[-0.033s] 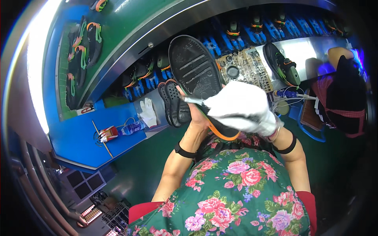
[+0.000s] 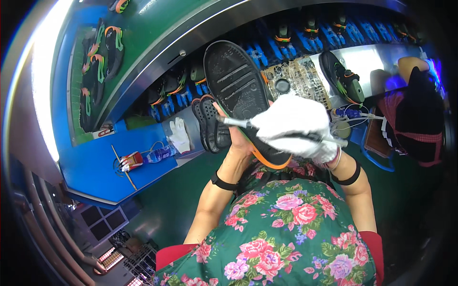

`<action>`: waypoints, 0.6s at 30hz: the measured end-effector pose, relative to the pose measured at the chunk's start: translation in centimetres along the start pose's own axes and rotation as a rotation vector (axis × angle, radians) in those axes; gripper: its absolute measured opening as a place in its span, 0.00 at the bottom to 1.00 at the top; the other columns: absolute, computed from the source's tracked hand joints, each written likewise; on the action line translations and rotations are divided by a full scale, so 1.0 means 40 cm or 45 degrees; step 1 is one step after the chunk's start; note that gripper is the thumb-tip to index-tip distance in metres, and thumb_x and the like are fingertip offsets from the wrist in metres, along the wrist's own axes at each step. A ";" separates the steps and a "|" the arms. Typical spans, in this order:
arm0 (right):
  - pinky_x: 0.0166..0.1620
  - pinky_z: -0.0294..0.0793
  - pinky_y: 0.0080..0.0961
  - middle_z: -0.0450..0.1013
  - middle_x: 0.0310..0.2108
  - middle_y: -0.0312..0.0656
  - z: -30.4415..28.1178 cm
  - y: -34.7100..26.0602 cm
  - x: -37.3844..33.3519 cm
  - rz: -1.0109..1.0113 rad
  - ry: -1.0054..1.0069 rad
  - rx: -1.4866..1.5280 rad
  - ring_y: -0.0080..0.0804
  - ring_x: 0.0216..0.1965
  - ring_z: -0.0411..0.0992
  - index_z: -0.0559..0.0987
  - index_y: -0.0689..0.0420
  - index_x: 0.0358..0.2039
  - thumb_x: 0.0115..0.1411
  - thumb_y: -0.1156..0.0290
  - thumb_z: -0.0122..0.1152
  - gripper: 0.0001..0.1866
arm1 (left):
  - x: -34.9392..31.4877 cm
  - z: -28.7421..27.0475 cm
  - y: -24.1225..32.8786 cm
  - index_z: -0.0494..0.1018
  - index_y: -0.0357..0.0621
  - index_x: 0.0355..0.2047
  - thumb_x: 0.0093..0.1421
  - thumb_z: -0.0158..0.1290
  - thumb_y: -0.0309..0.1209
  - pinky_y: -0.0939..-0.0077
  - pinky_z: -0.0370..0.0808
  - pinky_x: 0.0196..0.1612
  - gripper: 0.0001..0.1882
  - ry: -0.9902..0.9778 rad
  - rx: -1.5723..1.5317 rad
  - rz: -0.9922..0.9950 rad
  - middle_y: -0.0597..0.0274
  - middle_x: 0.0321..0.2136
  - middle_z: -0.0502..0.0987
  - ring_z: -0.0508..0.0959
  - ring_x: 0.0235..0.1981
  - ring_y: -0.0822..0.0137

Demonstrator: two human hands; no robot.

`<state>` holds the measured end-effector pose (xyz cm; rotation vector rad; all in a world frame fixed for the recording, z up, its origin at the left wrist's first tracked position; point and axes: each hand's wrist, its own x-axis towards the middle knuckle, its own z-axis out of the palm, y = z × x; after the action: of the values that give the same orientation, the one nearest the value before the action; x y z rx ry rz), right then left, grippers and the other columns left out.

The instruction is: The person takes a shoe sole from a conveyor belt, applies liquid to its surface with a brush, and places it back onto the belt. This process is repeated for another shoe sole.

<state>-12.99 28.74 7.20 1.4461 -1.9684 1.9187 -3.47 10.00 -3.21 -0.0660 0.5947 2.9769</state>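
Observation:
A black shoe sole [image 2: 237, 78] with an orange edge at its near end is tilted up in front of me, its ribbed inner face toward me. My bare left hand [image 2: 240, 142] grips it from below along its left side. My right hand [image 2: 296, 125], in a white glove, is closed around a slim brush [image 2: 237, 122] with a pale handle. The brush's dark tip reaches past the sole's left edge, near my left fingers. The glove covers part of the sole's near half.
Dark perforated soles [image 2: 208, 117] stand left of my hand. A white glove [image 2: 179, 136], a bottle [image 2: 161, 154] and a red container [image 2: 132, 162] lie on the blue table [image 2: 95, 167]. A black shoe [image 2: 341, 76] rests on the metal ledge. Another person's arm [image 2: 414, 69] is at right.
My gloved right hand has shifted slightly, and the brush shows more sharply with its back end now visible past the glove. The sole and my left hand have barely moved.

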 end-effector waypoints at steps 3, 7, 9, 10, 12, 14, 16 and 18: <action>0.46 0.81 0.34 0.85 0.43 0.44 -0.007 0.005 -0.008 -0.011 0.116 -0.207 0.40 0.40 0.83 0.89 0.54 0.41 0.52 0.76 0.73 0.14 | 0.034 0.089 0.003 0.61 0.48 0.70 0.60 0.33 0.81 0.52 0.68 0.67 0.56 0.710 0.210 0.092 0.54 0.63 0.71 0.73 0.60 0.56; 0.51 0.81 0.35 0.83 0.47 0.42 0.047 0.008 -0.045 -0.122 -0.063 -0.310 0.41 0.44 0.82 0.86 0.51 0.49 0.55 0.73 0.71 0.19 | 0.043 0.071 0.022 0.66 0.41 0.65 0.57 0.31 0.84 0.52 0.76 0.58 0.59 0.100 -0.129 -0.059 0.46 0.52 0.77 0.78 0.50 0.51; 0.62 0.75 0.42 0.84 0.45 0.40 0.041 -0.005 -0.059 0.042 -0.069 -0.038 0.41 0.44 0.82 0.89 0.50 0.42 0.54 0.75 0.72 0.14 | 0.046 0.071 0.028 0.68 0.39 0.61 0.53 0.32 0.87 0.52 0.79 0.53 0.62 -0.007 -0.173 -0.100 0.44 0.49 0.78 0.78 0.47 0.51; 0.61 0.76 0.42 0.85 0.44 0.40 0.037 -0.004 -0.062 0.143 -0.045 0.070 0.41 0.44 0.82 0.89 0.50 0.41 0.54 0.75 0.72 0.13 | 0.044 0.073 0.032 0.68 0.39 0.61 0.53 0.32 0.87 0.52 0.79 0.53 0.62 0.001 -0.171 -0.108 0.44 0.49 0.78 0.78 0.47 0.51; 0.58 0.78 0.40 0.85 0.43 0.41 0.031 0.008 -0.060 0.221 0.027 0.063 0.39 0.45 0.81 0.89 0.51 0.39 0.54 0.75 0.74 0.11 | 0.046 0.078 0.037 0.70 0.38 0.59 0.49 0.32 0.89 0.51 0.80 0.50 0.65 0.079 -0.252 -0.152 0.46 0.47 0.79 0.79 0.46 0.50; 0.51 0.80 0.36 0.84 0.45 0.41 0.018 -0.007 -0.047 0.032 0.004 -0.155 0.40 0.43 0.81 0.88 0.52 0.45 0.55 0.75 0.72 0.16 | 0.045 0.049 0.047 0.71 0.36 0.57 0.45 0.32 0.91 0.51 0.79 0.50 0.67 0.149 -0.177 -0.131 0.46 0.45 0.79 0.79 0.45 0.50; 0.45 0.82 0.33 0.83 0.43 0.39 0.054 0.001 -0.067 -0.084 -0.027 -0.267 0.41 0.39 0.81 0.86 0.51 0.49 0.57 0.72 0.72 0.17 | 0.055 0.061 0.047 0.73 0.34 0.55 0.45 0.32 0.91 0.51 0.77 0.52 0.68 0.024 -0.133 -0.173 0.46 0.45 0.79 0.78 0.44 0.51; 0.46 0.82 0.34 0.83 0.40 0.37 0.065 -0.016 -0.082 -0.009 -0.004 -0.198 0.40 0.38 0.82 0.87 0.51 0.46 0.57 0.71 0.74 0.15 | 0.063 0.086 0.039 0.73 0.32 0.54 0.44 0.31 0.91 0.51 0.77 0.52 0.69 -0.003 -0.184 -0.143 0.46 0.44 0.79 0.78 0.44 0.51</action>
<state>-9.31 28.63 5.11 1.4147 -2.0589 1.7178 -6.21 10.11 0.41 -0.1042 0.3615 2.9053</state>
